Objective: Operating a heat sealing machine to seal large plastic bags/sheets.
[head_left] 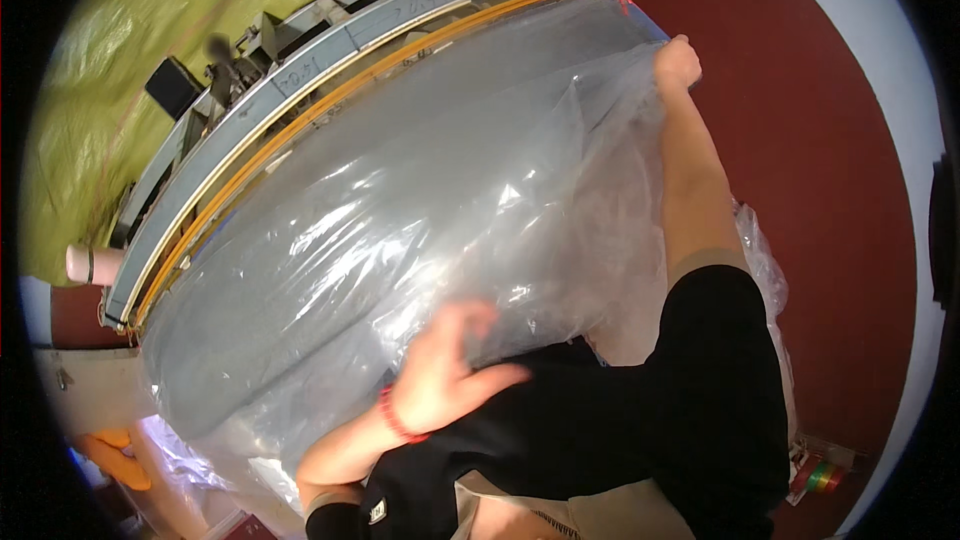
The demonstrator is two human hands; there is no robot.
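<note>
A large clear plastic sheet [450, 220] lies spread and wrinkled over a long grey table, its folds catching bright glare. At the far right corner of the table, my right hand [678, 62] is closed on the edge of the plastic sheet, the arm stretched out and the film drawn up toward the fist. My left hand [445, 370], with a red bracelet on its wrist, is above the near part of the sheet, close to my body. Its thumb stands apart from the slightly blurred, bent fingers, and nothing shows in it. Whether it touches the film I cannot tell.
A grey metal rail [340, 45] with an orange strip [370, 70] runs along the table's far side. Beyond it are a black box-shaped device [174, 87] and yellow-green sheeting [110, 140]. A pink bottle [93, 265] is at the left end. Dark red floor [810, 190] lies to the right.
</note>
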